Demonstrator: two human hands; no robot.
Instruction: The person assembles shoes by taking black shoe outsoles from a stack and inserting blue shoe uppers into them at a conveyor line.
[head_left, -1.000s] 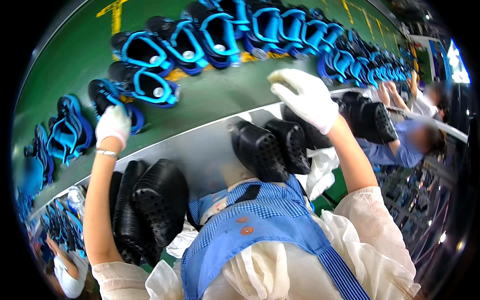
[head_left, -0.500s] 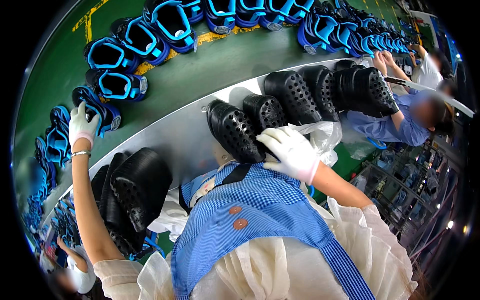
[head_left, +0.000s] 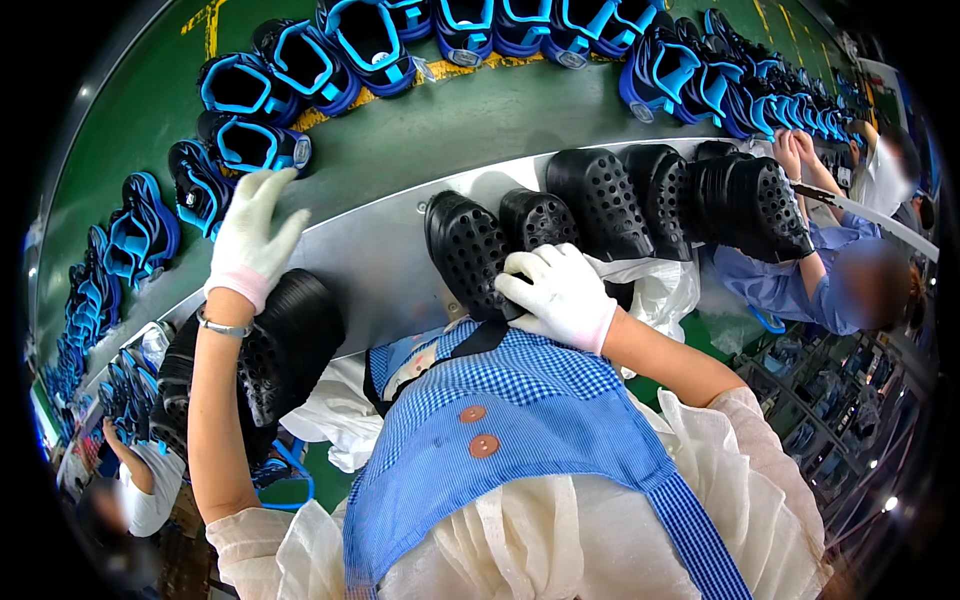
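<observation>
My left hand (head_left: 252, 240), in a white glove, hangs above the near edge of the green work surface. Its fingers are spread and nothing is in it. Close by are dark shoes with bright blue linings, one shoe (head_left: 200, 185) just beyond the fingers. My right hand (head_left: 560, 295), gloved too, bends its fingers onto the near end of a stack of black perforated insoles (head_left: 462, 240). Fingers and thumb are closed around that end; whether they grip one insole or several is hidden. Beside it leans a shorter insole stack (head_left: 537, 217).
More insole stacks (head_left: 600, 205) stand along the metal ledge (head_left: 375, 240) to the right; another stack (head_left: 290, 340) is below my left hand. Shoes (head_left: 370, 50) line the far side of the green belt (head_left: 440, 125). Co-workers sit at right (head_left: 800, 270) and lower left (head_left: 150, 490).
My left hand has left the shoe it was touching and come back to the right, open. My right hand has curled its fingers more over the insole stack. The whole view has shifted slightly.
</observation>
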